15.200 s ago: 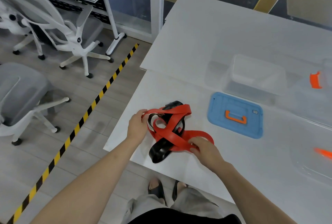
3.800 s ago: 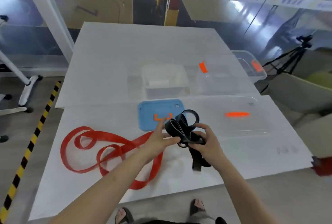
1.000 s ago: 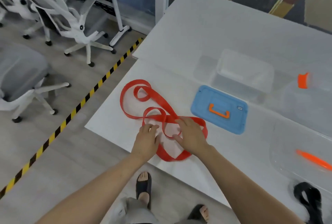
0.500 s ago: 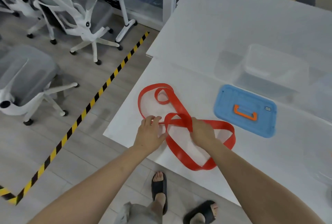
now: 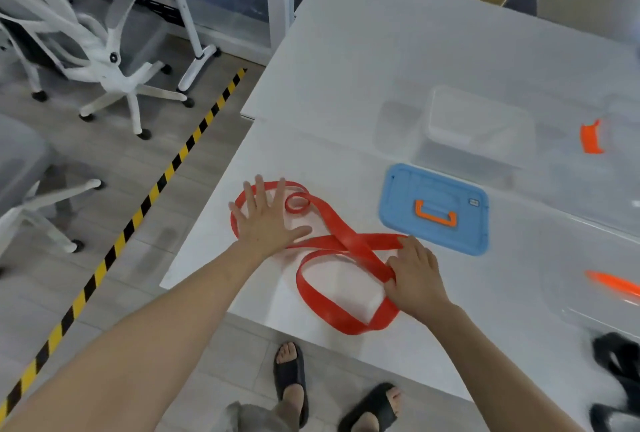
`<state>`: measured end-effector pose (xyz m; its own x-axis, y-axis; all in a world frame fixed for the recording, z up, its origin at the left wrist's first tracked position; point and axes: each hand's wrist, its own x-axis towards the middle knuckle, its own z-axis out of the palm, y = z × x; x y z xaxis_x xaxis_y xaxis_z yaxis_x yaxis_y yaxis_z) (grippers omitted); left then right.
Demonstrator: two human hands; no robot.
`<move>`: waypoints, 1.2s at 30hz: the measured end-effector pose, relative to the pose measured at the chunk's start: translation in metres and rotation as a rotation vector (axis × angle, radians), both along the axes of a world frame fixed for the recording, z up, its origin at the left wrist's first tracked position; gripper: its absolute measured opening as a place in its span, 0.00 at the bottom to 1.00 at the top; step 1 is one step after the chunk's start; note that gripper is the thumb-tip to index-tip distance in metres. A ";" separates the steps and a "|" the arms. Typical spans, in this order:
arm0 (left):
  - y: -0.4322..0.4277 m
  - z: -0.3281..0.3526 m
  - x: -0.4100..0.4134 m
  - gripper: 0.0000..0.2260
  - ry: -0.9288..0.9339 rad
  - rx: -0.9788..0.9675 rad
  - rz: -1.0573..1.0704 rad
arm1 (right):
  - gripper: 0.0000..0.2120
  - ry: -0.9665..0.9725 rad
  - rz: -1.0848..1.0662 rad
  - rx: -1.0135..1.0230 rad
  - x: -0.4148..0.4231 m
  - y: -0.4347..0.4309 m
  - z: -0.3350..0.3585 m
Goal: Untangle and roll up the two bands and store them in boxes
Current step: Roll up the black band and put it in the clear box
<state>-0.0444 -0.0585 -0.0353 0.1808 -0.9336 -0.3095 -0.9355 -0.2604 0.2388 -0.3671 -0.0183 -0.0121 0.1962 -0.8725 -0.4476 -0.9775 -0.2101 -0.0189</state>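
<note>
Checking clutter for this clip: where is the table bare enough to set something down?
Bare: the far table beyond the clear box; the strip between blue lid and black band. Crowded: near-left corner, under the red band and both hands.

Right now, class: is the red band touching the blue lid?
Apart. In the head view a strip of bare white table separates the red band from the blue lid; the band's nearest edge stops short of the lid's near rim.

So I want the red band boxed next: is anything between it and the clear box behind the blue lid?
Only the blue lid lies flat on the table between the red band and the open clear box. It is low, so lifting the band over it looks easy.
</note>
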 end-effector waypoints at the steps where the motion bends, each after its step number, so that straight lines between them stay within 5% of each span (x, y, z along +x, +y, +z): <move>1: -0.006 -0.003 0.006 0.56 -0.004 0.021 0.038 | 0.11 -0.008 -0.039 0.032 -0.005 0.001 -0.007; 6: -0.027 -0.016 0.027 0.50 0.200 0.146 0.237 | 0.03 -0.236 -0.276 0.061 -0.010 0.000 -0.031; 11: -0.004 -0.030 0.015 0.18 0.245 0.127 0.080 | 0.17 -0.334 -0.474 -0.022 -0.008 -0.005 -0.027; 15: 0.032 -0.014 -0.043 0.19 0.284 0.213 -0.004 | 0.24 -0.309 -0.457 0.032 -0.004 0.005 -0.020; 19: 0.067 -0.010 -0.077 0.40 0.051 0.280 -0.221 | 0.25 -0.174 -0.303 -0.037 -0.013 0.023 -0.010; 24: 0.070 -0.004 -0.085 0.27 -0.017 0.196 -0.175 | 0.18 -0.264 -0.308 -0.019 -0.047 0.043 0.009; 30: 0.072 0.023 -0.146 0.17 0.622 0.123 -0.071 | 0.18 -0.330 -0.391 -0.211 -0.094 0.063 0.041; 36: 0.088 0.034 -0.225 0.13 1.276 0.434 0.208 | 0.19 -0.514 -0.418 -0.294 -0.131 0.069 0.060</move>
